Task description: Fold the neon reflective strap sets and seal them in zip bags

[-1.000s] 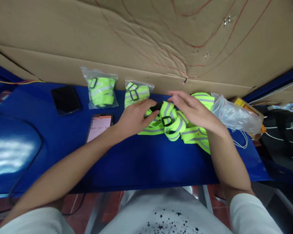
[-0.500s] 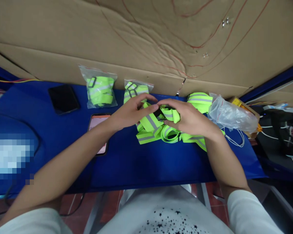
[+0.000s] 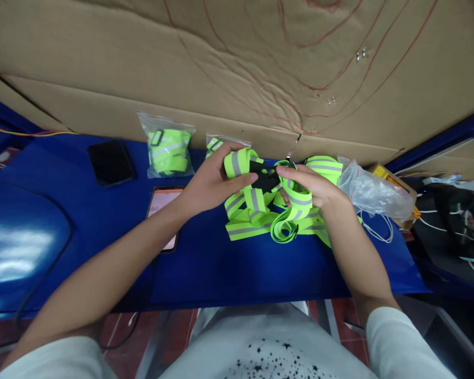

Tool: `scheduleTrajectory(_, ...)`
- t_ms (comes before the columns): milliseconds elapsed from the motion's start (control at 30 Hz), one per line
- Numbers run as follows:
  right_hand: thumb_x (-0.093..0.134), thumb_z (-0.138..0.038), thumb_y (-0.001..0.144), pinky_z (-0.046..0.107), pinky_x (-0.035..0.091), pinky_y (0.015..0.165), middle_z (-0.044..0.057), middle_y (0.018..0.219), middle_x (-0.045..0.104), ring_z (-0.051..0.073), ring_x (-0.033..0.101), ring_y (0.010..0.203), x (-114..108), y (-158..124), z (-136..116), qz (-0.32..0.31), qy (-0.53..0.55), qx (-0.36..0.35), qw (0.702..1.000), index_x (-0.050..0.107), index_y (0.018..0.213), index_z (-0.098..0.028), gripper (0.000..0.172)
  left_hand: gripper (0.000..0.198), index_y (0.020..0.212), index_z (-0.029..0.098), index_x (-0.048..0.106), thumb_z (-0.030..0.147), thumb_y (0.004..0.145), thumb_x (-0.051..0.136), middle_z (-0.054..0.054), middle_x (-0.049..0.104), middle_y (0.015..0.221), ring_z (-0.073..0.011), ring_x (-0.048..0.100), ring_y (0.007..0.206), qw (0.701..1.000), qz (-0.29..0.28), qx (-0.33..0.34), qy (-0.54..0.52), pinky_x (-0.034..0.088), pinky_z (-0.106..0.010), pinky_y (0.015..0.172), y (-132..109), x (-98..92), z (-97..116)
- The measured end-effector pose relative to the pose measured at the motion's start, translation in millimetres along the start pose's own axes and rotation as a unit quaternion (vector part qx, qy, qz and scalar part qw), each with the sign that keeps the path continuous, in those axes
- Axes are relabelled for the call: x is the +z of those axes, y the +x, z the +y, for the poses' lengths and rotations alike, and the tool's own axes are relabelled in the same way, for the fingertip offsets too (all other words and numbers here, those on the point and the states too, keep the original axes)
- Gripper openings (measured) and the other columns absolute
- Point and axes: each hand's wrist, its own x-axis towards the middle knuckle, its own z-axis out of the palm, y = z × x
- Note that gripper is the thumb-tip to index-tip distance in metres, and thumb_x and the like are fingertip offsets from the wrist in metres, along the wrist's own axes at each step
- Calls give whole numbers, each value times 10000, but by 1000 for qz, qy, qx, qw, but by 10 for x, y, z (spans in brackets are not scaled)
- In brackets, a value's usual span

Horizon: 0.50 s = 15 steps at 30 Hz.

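Observation:
A tangle of neon yellow-green reflective straps (image 3: 250, 229) with grey stripes lies on the blue table, partly lifted between my hands. My left hand (image 3: 211, 184) is closed round a looped strap, its thumb on the left end of a black joining piece (image 3: 265, 179). On the right end of that piece, my right hand (image 3: 314, 185) pinches, with another strap loop hanging below its fingers. One strap coil (image 3: 283, 231) rests beneath. Fingers of both hands are partly hidden behind the straps.
Bagged straps (image 3: 169, 150) stand by the cardboard wall (image 3: 122, 87), with a second bag (image 3: 221, 141) behind my left hand. Two phones, one dark (image 3: 111, 162) and one lit (image 3: 160, 202), lie leftward. Folded straps (image 3: 324, 167), clear plastic bags (image 3: 373, 190) and a white cable (image 3: 379, 231) are rightward.
My hands have moved slightly apart, and the black piece now shows stretched between them. Strap loops hang more openly from both hands. The camera view has shifted slightly.

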Motion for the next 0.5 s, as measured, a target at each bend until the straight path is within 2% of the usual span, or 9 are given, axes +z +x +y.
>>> scheduleTrajectory(67,831,-581,764,275,572,669,21,877,764,172,695,751,-114,28,31,16,-82,-41,996,729,1136,-219,529,433,1140,223,664,347,773,858,-10,695,926,-171,675,762,990,22,-101,-101,549,-249,610,38,-3,-32)
scheduleTrajectory(133,809,-559,800,314,589,738,43,1034,767,189,702,829,-250,36,46,86,-188,-78,975,626,1379,-244,684,371,1057,213,686,308,747,866,-1,688,870,-136,639,671,969,36,-175,-168,469,-194,487,71,-1,-70)
scheduleTrajectory(200,775,-536,843,380,598,823,94,1183,737,226,712,928,-332,4,29,196,-282,-145,928,589,1421,-225,683,290,973,190,699,288,750,856,-13,705,872,-126,637,657,949,39,-226,-219,451,-180,445,93,11,-101)
scheduleTrajectory(233,740,-519,882,404,592,884,115,1245,716,242,712,997,-332,-31,7,236,-313,-195,899,621,1377,-211,596,263,947,180,703,280,755,852,-20,715,881,-126,641,658,938,35,-248,-240,463,-183,440,99,21,-111)
scheduleTrajectory(267,694,-500,928,418,577,945,125,1294,698,251,706,1071,-301,-76,-20,250,-334,-246,875,653,1327,-205,499,247,937,172,709,269,758,849,-26,725,895,-125,645,658,928,33,-268,-258,481,-189,441,103,33,-116)
scheduleTrajectory(300,646,-486,970,427,558,998,126,1323,689,256,695,1135,-243,-127,-50,235,-352,-292,858,671,1298,-209,430,242,941,168,714,255,760,848,-30,733,909,-122,647,656,919,30,-282,-274,499,-194,445,104,47,-116)
scheduleTrajectory(367,621,-477,997,453,515,1078,118,1373,678,271,661,1245,-80,-221,-100,141,-393,-349,839,647,1352,-233,431,248,961,169,720,239,761,849,-28,739,913,-115,646,639,906,21,-297,-300,525,-201,459,101,72,-108)
scheduleTrajectory(433,686,-464,963,487,470,1126,127,1438,648,308,612,1332,71,-269,-120,48,-448,-360,817,612,1416,-233,514,222,938,178,715,279,783,838,-15,722,840,-106,622,585,898,4,-305,-316,511,-200,448,99,85,-107)
scheduleTrajectory(500,681,-412,975,465,471,1106,134,1411,670,310,629,1305,140,-255,-111,11,-466,-351,812,644,1381,-201,459,263,864,187,698,436,846,780,-8,678,721,-114,584,515,898,-26,-328,-292,469,-216,421,102,75,-140)
